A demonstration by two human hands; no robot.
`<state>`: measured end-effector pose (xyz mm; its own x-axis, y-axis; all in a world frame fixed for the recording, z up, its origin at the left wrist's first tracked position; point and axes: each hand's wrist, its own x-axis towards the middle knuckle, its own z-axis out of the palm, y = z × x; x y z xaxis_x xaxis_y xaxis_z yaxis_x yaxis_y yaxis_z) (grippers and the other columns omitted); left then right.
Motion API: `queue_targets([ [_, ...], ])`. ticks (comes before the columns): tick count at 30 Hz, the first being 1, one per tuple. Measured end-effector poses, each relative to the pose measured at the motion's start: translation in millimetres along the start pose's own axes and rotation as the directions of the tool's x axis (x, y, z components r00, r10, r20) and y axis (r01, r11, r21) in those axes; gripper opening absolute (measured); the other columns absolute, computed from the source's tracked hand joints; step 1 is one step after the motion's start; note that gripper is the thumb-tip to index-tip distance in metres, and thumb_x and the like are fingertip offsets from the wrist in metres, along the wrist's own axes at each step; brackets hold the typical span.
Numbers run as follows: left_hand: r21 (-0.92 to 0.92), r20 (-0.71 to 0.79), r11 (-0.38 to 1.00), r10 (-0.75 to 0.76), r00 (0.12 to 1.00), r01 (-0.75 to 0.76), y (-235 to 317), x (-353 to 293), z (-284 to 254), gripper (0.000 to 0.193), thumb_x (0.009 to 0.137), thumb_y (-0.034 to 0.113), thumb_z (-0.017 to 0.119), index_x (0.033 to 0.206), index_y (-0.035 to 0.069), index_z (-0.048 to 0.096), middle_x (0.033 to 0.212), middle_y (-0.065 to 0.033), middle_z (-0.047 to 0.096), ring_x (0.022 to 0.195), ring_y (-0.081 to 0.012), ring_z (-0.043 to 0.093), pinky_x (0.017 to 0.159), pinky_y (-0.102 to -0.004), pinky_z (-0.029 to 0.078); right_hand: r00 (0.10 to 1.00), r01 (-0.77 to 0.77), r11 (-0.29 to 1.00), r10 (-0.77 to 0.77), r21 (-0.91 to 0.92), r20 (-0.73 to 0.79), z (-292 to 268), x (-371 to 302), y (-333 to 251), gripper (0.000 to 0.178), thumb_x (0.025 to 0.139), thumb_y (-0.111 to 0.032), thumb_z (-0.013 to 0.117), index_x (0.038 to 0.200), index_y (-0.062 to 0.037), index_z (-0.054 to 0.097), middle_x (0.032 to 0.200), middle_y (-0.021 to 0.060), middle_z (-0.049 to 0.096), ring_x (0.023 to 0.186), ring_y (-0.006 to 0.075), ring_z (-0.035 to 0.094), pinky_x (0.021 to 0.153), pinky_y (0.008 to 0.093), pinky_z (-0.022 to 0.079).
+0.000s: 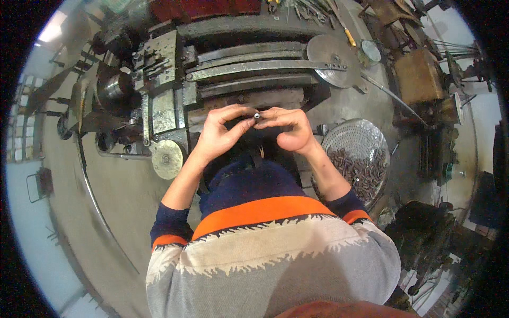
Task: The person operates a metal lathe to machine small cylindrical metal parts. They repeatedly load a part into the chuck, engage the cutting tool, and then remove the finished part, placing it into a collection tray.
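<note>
In front of my waist, a small round metal part (257, 116) with a bright end and a dark centre sits between the fingertips of both hands. My left hand (222, 130) pinches it between thumb and fingers. From the other side, the closed fingers of my right hand (290, 127) grip it too, the palm partly turned up. Most of the part is hidden by the fingers. To the right of my right forearm is a round perforated metal basket (347, 135), holding a heap of small dark cylindrical metal pieces (363, 172).
A heavy metal-working machine (249, 66) with long rails lies just beyond my hands. A large metal disc (335, 61) joins its long arm at the right. A round knob (168, 159) sits near left. Loose tools (313, 10) lie at the back; more machinery (421, 77) stands far right.
</note>
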<state>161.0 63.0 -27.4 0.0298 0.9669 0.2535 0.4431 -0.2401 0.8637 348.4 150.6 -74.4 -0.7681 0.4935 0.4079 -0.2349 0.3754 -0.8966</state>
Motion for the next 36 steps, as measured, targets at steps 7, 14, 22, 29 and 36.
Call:
queue_targets([
  [7,0.242,-0.063,0.969,0.073,0.995,-0.055,-17.2,-48.2,-72.0,0.023,0.073,0.010,0.065,0.093,0.000,0.062,0.090,-0.0168,0.062,0.084,-0.0319,0.060,0.075,-0.0339,0.047,0.991,-0.122,0.981,0.128,-0.149,0.035,5.3,29.2,1.8,0.038,0.063,-0.027,0.060,0.088,0.0002,0.067,0.094,0.0166,0.064,0.089,0.0245,0.060,0.079,0.0325,0.045],
  [14,0.128,-0.544,0.934,-0.216,0.811,0.334,-44.0,-138.4,-146.6,0.017,0.074,0.004,0.061,0.089,-0.004,0.062,0.084,-0.0129,0.064,0.077,-0.0177,0.061,0.070,-0.0265,0.046,0.981,-0.104,0.732,0.188,-0.673,0.052,-35.7,162.3,23.3,0.021,0.059,-0.012,0.056,0.075,-0.0040,0.068,0.071,0.0120,0.065,0.067,0.0177,0.064,0.062,0.0297,0.050],
  [22,0.238,-0.568,0.837,-0.292,0.770,0.493,-115.9,-151.7,-187.9,0.025,0.077,0.011,0.062,0.096,-0.005,0.061,0.087,-0.0168,0.065,0.080,-0.0215,0.063,0.072,-0.0294,0.048,0.945,-0.041,0.716,-0.199,-0.697,-0.260,-65.8,306.3,16.9,0.045,0.060,-0.016,0.060,0.105,-0.0076,0.061,0.090,0.0146,0.063,0.079,0.0209,0.062,0.070,0.0304,0.048],
  [29,0.414,-0.553,0.612,-0.419,0.720,0.674,-130.9,-148.4,-178.5,0.029,0.074,0.021,0.062,0.098,0.006,0.064,0.088,-0.0141,0.065,0.081,-0.0268,0.063,0.072,-0.0351,0.048,0.988,-0.078,0.797,-0.018,-0.599,-0.153,-52.3,195.8,33.0,0.040,0.059,-0.012,0.061,0.098,-0.0062,0.063,0.110,0.0139,0.058,0.101,0.0241,0.057,0.087,0.0301,0.044],
  [36,0.434,-0.539,0.515,-0.509,0.671,0.740,-134.4,-128.1,-185.0,0.029,0.073,0.028,0.061,0.096,0.009,0.065,0.088,-0.0136,0.064,0.087,-0.0296,0.060,0.076,-0.0391,0.047,0.792,-0.473,0.601,-0.030,-0.644,-0.610,-175.5,15.8,31.3,0.036,0.060,-0.012,0.059,0.095,-0.0014,0.064,0.098,0.0116,0.061,0.085,0.0217,0.060,0.075,0.0278,0.045],
])
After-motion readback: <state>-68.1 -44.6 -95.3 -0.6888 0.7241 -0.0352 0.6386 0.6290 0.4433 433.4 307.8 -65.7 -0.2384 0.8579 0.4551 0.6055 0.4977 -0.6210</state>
